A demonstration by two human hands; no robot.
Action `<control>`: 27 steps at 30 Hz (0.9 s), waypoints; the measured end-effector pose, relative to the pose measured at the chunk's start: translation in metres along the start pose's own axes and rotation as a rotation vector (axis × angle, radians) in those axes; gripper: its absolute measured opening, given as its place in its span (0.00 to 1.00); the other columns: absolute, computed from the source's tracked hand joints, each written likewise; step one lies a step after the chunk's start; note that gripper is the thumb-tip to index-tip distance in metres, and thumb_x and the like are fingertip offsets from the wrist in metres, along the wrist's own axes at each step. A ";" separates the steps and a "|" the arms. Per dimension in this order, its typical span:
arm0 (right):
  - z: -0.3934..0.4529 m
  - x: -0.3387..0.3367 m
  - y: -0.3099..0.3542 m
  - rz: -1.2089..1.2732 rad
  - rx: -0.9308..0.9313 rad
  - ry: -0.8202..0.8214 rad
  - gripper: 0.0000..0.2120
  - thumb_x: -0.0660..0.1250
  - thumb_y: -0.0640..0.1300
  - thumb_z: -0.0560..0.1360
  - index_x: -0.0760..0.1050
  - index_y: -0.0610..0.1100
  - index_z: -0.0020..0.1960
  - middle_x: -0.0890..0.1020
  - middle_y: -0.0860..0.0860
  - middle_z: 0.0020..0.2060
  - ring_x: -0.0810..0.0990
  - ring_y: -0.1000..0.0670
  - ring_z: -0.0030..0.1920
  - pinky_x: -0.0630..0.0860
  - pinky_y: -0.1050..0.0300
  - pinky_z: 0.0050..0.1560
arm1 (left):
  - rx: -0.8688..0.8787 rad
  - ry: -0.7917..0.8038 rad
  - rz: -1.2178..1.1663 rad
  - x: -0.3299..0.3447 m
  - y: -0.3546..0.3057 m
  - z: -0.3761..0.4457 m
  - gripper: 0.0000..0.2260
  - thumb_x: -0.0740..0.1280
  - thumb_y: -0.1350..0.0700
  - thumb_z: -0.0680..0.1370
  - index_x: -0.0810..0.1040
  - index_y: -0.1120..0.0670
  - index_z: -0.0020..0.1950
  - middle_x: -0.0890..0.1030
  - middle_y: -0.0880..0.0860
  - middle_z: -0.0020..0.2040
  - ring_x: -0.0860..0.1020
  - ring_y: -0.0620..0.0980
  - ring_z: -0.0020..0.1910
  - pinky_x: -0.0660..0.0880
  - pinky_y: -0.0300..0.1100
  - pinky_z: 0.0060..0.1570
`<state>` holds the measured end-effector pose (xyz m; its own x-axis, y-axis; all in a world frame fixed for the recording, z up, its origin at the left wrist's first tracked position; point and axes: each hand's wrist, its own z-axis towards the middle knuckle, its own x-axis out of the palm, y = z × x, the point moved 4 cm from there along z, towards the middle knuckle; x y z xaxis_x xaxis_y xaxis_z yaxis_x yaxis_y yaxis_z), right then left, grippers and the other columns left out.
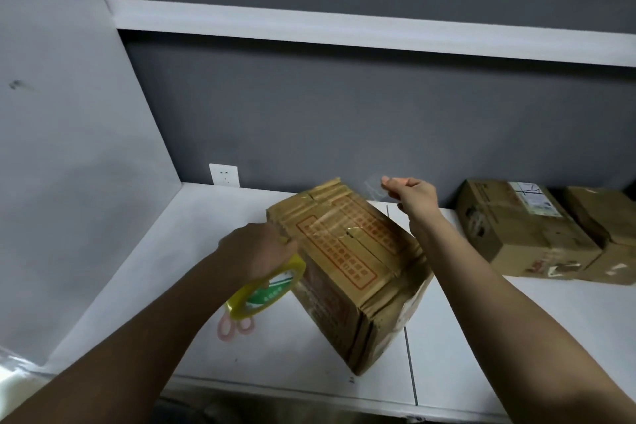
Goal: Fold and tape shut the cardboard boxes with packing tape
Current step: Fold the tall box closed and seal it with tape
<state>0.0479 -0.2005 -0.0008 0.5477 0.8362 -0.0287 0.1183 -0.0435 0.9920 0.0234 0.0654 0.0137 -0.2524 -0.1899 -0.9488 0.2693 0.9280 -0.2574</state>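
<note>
A worn cardboard box [347, 251] with a red printed grid stands on the white table [192, 251], its top flaps folded down. My left hand [258, 248] grips a roll of yellowish packing tape [266, 287] at the box's left top edge. A clear strip of tape [373, 189] stretches across the box top to my right hand [409, 191], which pinches its free end above the box's far right corner.
Pink-handled scissors [234, 325] lie on the table under the tape roll. Two more cardboard boxes [526, 227] [605, 234] sit at the right against the dark wall. A wall socket [223, 175] is behind the box, and a white shelf [344, 27] runs overhead.
</note>
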 end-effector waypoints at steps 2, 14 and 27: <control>-0.001 -0.002 0.006 0.032 -0.028 -0.019 0.09 0.72 0.39 0.73 0.75 0.45 0.37 0.79 0.51 0.36 0.75 0.56 0.36 0.68 0.74 0.26 | -0.019 0.021 0.052 0.003 -0.001 0.000 0.17 0.54 0.41 0.81 0.65 0.49 0.36 0.74 0.47 0.38 0.75 0.44 0.37 0.69 0.36 0.43; -0.001 -0.020 0.026 -0.010 -0.115 -0.059 0.07 0.71 0.42 0.75 0.75 0.45 0.39 0.80 0.53 0.38 0.76 0.56 0.37 0.70 0.63 0.38 | -0.086 0.028 -0.104 0.015 0.021 -0.004 0.21 0.51 0.38 0.80 0.69 0.50 0.36 0.77 0.49 0.41 0.73 0.42 0.34 0.69 0.38 0.42; 0.031 -0.018 -0.038 -0.175 0.176 0.050 0.06 0.71 0.43 0.75 0.75 0.45 0.42 0.80 0.50 0.41 0.77 0.53 0.39 0.70 0.55 0.47 | -0.128 0.022 0.094 0.033 0.008 -0.002 0.20 0.51 0.39 0.81 0.66 0.49 0.36 0.71 0.45 0.34 0.72 0.43 0.33 0.70 0.36 0.42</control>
<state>0.0586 -0.2310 -0.0416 0.4646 0.8654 -0.1879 0.3530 0.0137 0.9355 0.0154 0.0674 -0.0197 -0.2521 -0.0941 -0.9631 0.1725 0.9749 -0.1405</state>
